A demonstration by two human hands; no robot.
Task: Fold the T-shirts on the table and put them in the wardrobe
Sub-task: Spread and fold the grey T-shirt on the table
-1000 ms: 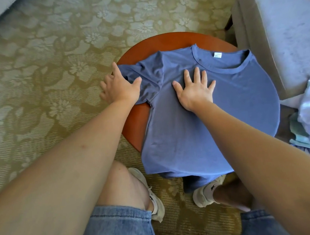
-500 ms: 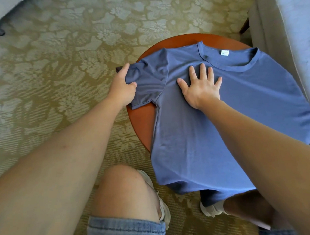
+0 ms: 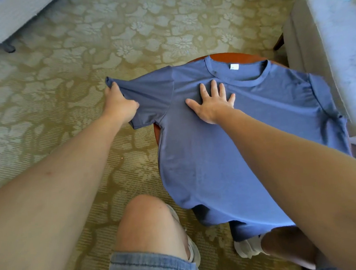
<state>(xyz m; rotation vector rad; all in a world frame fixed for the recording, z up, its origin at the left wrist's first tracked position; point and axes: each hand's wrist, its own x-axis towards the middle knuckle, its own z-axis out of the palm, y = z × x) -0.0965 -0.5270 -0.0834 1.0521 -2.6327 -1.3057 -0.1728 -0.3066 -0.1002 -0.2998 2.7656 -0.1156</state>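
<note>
It looks like a living room or bedroom in a home or hotel. Floral-patterned carpet (image 3: 123, 33) covers the floor. A pale upholstered seat (image 3: 334, 39) stands just beside the right edge of a small round wooden table (image 3: 241, 56), and another pale furnishing (image 3: 6, 18) stands far left.

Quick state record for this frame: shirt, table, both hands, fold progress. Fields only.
shirt: blue T-shirt spread flat, collar away from the person, hem hanging over the near edge
table: round wooden table, mostly covered by the shirt
left: left hand grips the sleeve, stretched out past the table edge
right: right hand flat, fingers spread, pressing the chest below the collar
fold progress: no fold visible yet
surroundings: patterned carpet; grey upholstered seat at right
</note>
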